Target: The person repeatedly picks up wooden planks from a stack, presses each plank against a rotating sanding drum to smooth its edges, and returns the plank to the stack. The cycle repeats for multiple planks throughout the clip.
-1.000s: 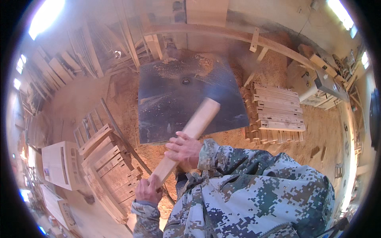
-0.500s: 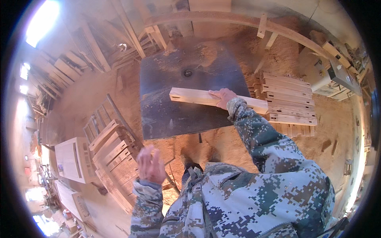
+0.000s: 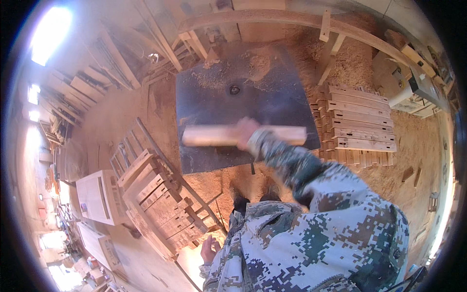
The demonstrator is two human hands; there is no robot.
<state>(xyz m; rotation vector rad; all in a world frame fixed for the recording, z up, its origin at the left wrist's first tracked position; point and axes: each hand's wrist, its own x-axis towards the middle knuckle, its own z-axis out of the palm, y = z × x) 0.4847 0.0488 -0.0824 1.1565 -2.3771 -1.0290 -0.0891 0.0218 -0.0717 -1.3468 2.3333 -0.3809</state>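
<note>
My right hand [image 3: 246, 132], smeared by motion, is closed around the middle of a pale wooden bar [image 3: 209, 135]. The bar lies roughly crosswise over the near part of a dark flat machine table [image 3: 209, 100], its outline blurred. Farther back on that tabletop sits a round spindle fitting [image 3: 234, 90], with sawdust scattered behind it. Low beside my jacket hangs my left hand [image 3: 209, 249], fingers loosely bent and apart, with nothing seen in it. It is nearest to the stack of slotted wooden pieces [image 3: 168, 207] on the left.
Right of the table stands a pile of slotted wooden bars [image 3: 362, 119]. A metal-framed cart [image 3: 155, 146] supports the left stack. A long curved wooden beam [image 3: 272, 18] spans the far side. Sawdust covers the floor [image 3: 311, 182], and white cabinet-like boxes [image 3: 99, 197] stand farther left.
My right hand has moved left and nearer with the wooden bar, which now lies more level across the table. My left hand has dropped down and back toward my side.
</note>
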